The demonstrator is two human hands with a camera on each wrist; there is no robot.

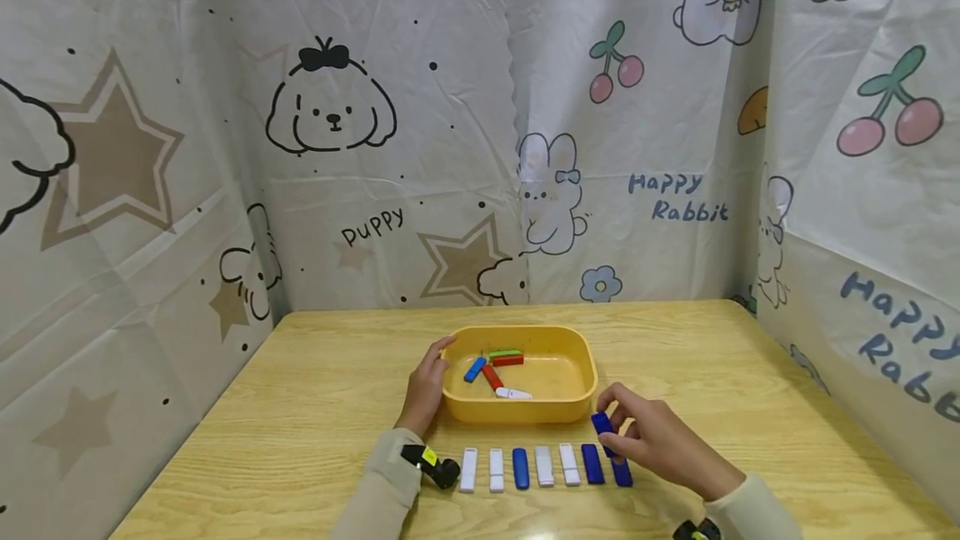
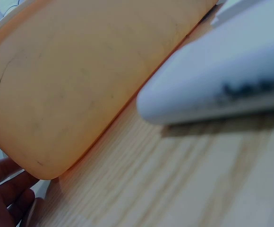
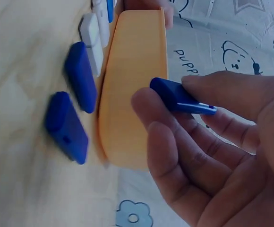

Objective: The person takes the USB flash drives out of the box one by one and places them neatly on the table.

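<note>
A blue USB stick (image 3: 177, 97) is pinched between the thumb and fingers of my right hand (image 1: 648, 436), lifted off the table by the yellow bin's right front corner. My left hand (image 1: 426, 390) holds the left end of the yellow bin (image 1: 517, 412), with fingertips at its rim; in the left wrist view its fingers (image 2: 14, 187) touch the bin's corner. In front of the bin stands a row of USB sticks, including a white one (image 1: 468, 470), a rounded blue one (image 1: 521, 468) and a dark blue one (image 1: 592, 464). Another dark blue stick (image 3: 67, 127) lies below my right hand.
Inside the bin lie several sticks: a blue one (image 1: 475, 369), a white one (image 1: 514, 394), red ones and a green one (image 1: 506, 353). The wooden table (image 1: 337, 407) is bounded by a printed curtain (image 1: 450, 165) at the back and sides.
</note>
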